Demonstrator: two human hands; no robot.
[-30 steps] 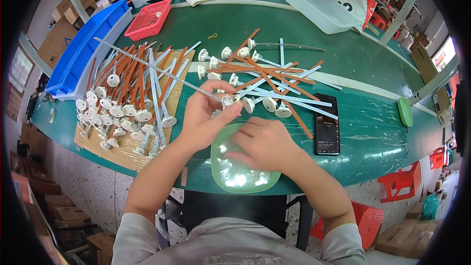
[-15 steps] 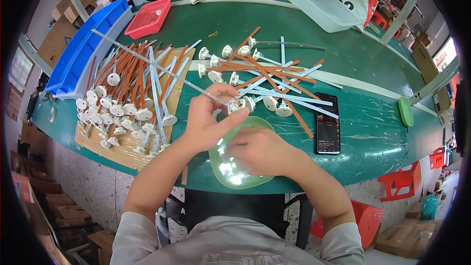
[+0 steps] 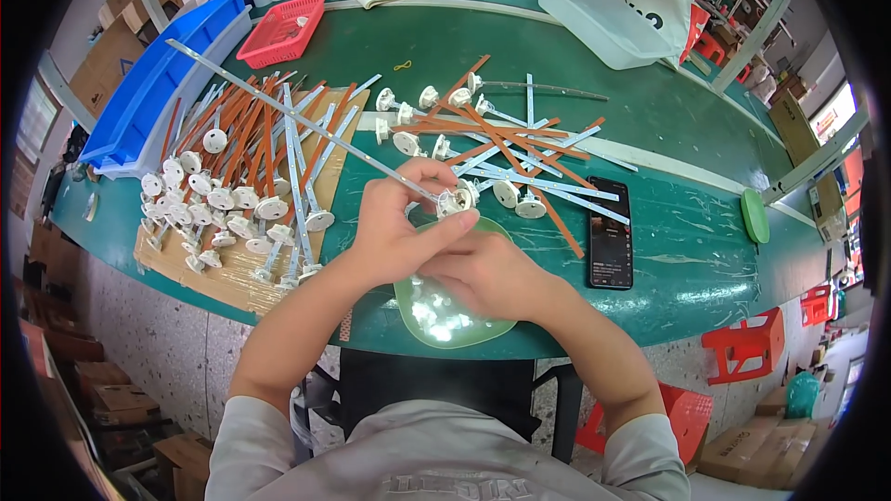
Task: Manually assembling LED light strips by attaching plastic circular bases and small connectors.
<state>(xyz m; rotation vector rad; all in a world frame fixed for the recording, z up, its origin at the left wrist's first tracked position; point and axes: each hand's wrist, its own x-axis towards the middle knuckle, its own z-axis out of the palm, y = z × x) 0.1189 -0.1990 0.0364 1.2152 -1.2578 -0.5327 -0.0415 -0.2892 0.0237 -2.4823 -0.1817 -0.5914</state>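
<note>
My left hand (image 3: 394, 237) is closed round the white round holder at the end of a long thin metal strip (image 3: 297, 118), which slants up to the far left. The white holder (image 3: 457, 199) sits between thumb and fingers, its hollow side partly showing. My right hand (image 3: 492, 274) is just below it, fingers bent together close under the left thumb; whatever they pinch is hidden. Beneath the right hand lies a light green tray (image 3: 449, 343) with small shiny pieces in it. To the right, several strips with white holders (image 3: 506, 193) lie crossed, some brown, some pale blue.
At left, a dense pile of strips with white holders (image 3: 271, 208) covers a cardboard sheet (image 3: 232, 292). A phone (image 3: 608, 255) lies at right under strip ends. Blue bin (image 3: 153, 97), red basket (image 3: 278, 32) and clear tub (image 3: 594, 28) stand farther off. A person sits opposite.
My right hand has risen from the green tray to just under the white holder. My left hand keeps its hold on the holder. The whole view has shifted slightly.
</note>
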